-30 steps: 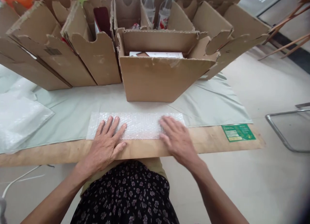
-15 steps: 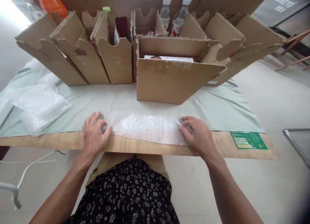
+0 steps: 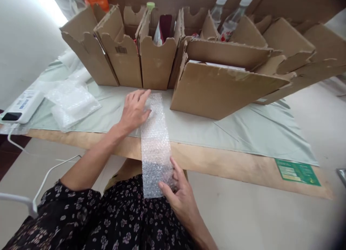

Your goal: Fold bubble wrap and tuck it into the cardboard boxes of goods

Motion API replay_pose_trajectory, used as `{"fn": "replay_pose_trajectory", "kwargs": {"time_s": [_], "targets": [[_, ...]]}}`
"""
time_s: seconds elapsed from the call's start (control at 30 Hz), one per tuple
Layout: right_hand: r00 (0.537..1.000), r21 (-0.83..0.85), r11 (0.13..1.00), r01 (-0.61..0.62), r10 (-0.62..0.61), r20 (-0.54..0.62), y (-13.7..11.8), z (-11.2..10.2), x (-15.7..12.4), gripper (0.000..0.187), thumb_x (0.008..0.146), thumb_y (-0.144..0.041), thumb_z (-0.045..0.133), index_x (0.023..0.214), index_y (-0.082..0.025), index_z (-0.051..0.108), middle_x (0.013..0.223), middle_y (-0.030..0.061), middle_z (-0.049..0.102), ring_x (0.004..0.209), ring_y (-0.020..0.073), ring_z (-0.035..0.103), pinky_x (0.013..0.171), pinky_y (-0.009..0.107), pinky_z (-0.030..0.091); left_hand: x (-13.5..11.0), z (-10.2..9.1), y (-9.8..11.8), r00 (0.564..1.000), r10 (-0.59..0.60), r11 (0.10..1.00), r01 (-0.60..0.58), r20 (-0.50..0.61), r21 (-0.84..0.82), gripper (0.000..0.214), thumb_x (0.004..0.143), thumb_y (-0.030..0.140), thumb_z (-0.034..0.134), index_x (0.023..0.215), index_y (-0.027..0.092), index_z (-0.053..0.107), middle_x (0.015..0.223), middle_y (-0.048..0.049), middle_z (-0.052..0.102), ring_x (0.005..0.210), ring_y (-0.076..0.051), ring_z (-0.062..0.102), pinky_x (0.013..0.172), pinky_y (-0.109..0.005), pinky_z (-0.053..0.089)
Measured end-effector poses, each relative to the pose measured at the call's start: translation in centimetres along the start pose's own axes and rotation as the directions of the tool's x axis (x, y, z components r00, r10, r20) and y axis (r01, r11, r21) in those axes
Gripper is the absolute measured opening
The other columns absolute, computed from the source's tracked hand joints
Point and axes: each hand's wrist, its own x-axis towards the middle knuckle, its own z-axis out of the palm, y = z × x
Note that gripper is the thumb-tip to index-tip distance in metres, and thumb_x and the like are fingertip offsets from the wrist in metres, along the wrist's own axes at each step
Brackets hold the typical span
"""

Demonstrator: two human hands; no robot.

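A long clear strip of bubble wrap (image 3: 156,134) lies lengthwise away from me, its far part on the cloth and its near end past the table edge, over my lap. At its far left edge is my left hand (image 3: 134,111), fingers stretched out and thumb by the strip. My right hand (image 3: 180,196) holds the near end at the right edge, thumb on top and some fingers hidden behind the plastic.
Cardboard holders (image 3: 156,62) stand along the back, some with bottles (image 3: 228,24) in them. One wide cardboard holder (image 3: 221,93) juts forward. More bubble wrap (image 3: 72,102) and a white power bank (image 3: 24,105) lie left. A green label (image 3: 297,171) marks the wooden edge (image 3: 216,169).
The bubble wrap has turned from lying sideways along the edge to pointing away from me. My left hand has moved to its far end, my right hand to its near end. The view has shifted left.
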Motion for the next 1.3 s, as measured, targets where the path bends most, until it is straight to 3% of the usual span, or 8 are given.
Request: {"fn": "replay_pose_trajectory", "kwargs": {"time_s": [0.2,0.3,0.4,0.57,0.77,1.07,1.2,1.3], "targets": [[0.985,0.454,0.875,-0.170,0.145,0.089,-2.6,-0.5,0.9,0.076,0.091,-0.043,0.077,0.158,-0.036,0.044,0.100,0.0012,0.069,0.076,0.0142,0.064,0.064,0.027,0.058,-13.1,-4.4,2.8,0.897,0.322,0.855,-0.139,0.302,-0.500,0.073,0.082,0.001,0.046,0.150,0.025,0.054,0.151,-0.0067,0.062,0.152,-0.025,0.045,0.125,-0.054,0.042],[0.983,0.611,0.770,-0.182,0.143,0.112,-4.5,-0.4,2.5,0.076,0.088,-0.048,0.080,0.154,-0.035,0.047,0.098,0.0011,0.069,0.065,0.0122,0.061,0.053,0.024,0.056,-15.9,-4.3,4.1,0.917,0.270,0.846,-0.080,0.294,-0.528,0.076,0.083,0.010,0.059,0.156,0.022,0.046,0.155,-0.0117,0.059,0.149,-0.029,0.049,0.124,-0.055,0.043],[0.994,0.651,0.752,-0.106,0.076,0.075,-5.2,-0.4,4.0,0.074,0.093,-0.059,0.069,0.157,-0.034,0.040,0.102,0.0038,0.072,0.073,0.0170,0.071,0.055,0.027,0.059,-15.5,-2.6,5.1,0.987,0.035,0.865,0.048,0.154,-0.499,0.039,0.094,0.019,0.064,0.133,0.021,0.066,0.118,-0.0090,0.078,0.111,-0.025,0.073,0.100,-0.044,0.060],[0.955,0.121,0.959,0.255,-0.231,-0.184,-4.5,-1.5,5.8,0.043,0.100,-0.042,0.065,0.141,-0.030,0.060,0.121,0.0078,0.073,0.091,0.0181,0.072,0.076,0.033,0.062,-12.7,-1.0,5.0,0.948,-0.263,0.867,0.314,0.181,-0.386,0.030,0.097,0.024,0.061,0.124,0.016,0.070,0.096,-0.0055,0.079,0.085,-0.020,0.073,0.078,-0.034,0.058],[0.803,-0.571,0.665,0.482,-0.595,-0.015,-3.0,-1.5,7.4,0.024,0.099,-0.021,0.062,0.121,-0.022,0.071,0.118,0.0088,0.074,0.109,0.0247,0.068,0.096,0.045,0.058,-11.9,0.3,4.2,0.970,-0.230,0.969,0.236,0.080,-0.077,0.059,0.091,0.024,0.070,0.147,0.011,0.055,0.075,0.0006,0.067,0.071,-0.020,0.065,0.073,-0.034,0.055],[0.692,-0.794,0.276,0.541,-0.683,0.234,-2.7,-2.5,7.4,0.019,0.099,-0.015,0.063,0.115,-0.020,0.072,0.136,0.0098,0.071,0.128,0.0319,0.061,0.094,0.045,0.048,-13.9,-0.4,3.3,0.986,0.020,0.999,-0.015,-0.167,0.032,0.073,0.093,0.043,0.075,0.152,0.014,0.046,0.130,-0.0199,0.064,0.118,-0.032,0.064,0.099,-0.047,0.057],[0.644,-0.701,0.309,0.643,-0.714,0.276,-3.5,-2.4,8.0,0.011,0.102,-0.014,0.060,0.105,-0.018,0.070,0.113,0.0052,0.080,0.118,0.0252,0.067,0.096,0.040,0.046,-15.1,-1.5,3.7,0.976,0.205,0.977,-0.209,-0.069,-0.046,0.034,0.093,0.022,0.074,0.126,0.019,0.065,0.121,-0.0127,0.072,0.116,-0.029,0.067,0.102,-0.046,0.054],[0.693,-0.652,0.418,0.633,-0.681,0.237,-4.1,-2.0,8.6,0.014,0.106,-0.020,0.056,0.100,-0.018,0.069,0.094,0.0031,0.079,0.094,0.0198,0.071,0.087,0.036,0.048,-15.0,-1.5,4.0,0.987,0.133,0.977,-0.146,-0.091,-0.158,0.020,0.095,0.009,0.066,0.112,0.017,0.069,0.097,-0.0053,0.078,0.097,-0.021,0.071,0.090,-0.037,0.056]]}}
